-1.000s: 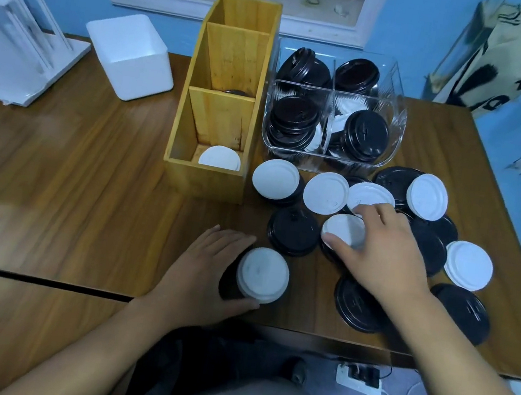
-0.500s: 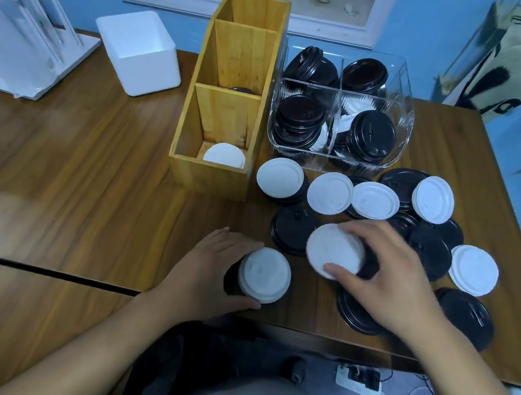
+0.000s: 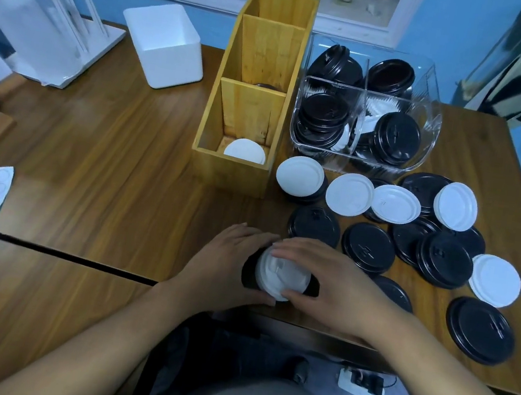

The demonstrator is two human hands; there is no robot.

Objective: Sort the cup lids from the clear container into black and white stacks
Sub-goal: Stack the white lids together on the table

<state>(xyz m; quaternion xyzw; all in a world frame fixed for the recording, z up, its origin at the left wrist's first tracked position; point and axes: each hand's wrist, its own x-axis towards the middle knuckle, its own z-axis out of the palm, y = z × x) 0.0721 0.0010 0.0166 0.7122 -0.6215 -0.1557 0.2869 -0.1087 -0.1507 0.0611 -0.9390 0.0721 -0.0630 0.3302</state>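
white lid stack [image 3: 276, 275] | between hands | left hand [image 3: 224, 269] grips side | right hand [image 3: 340, 285] grips top

The white lid [image 3: 279, 272] held by the right hand [image 3: 340, 287] now sits on the white stack [image 3: 267, 289] in the left hand [image 3: 224, 269], lower centre.

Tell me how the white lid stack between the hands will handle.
The white lid stack is probably light, being thin plastic. Its smooth lids may slide apart, so the left hand and right hand gripping its sides looks sensible.
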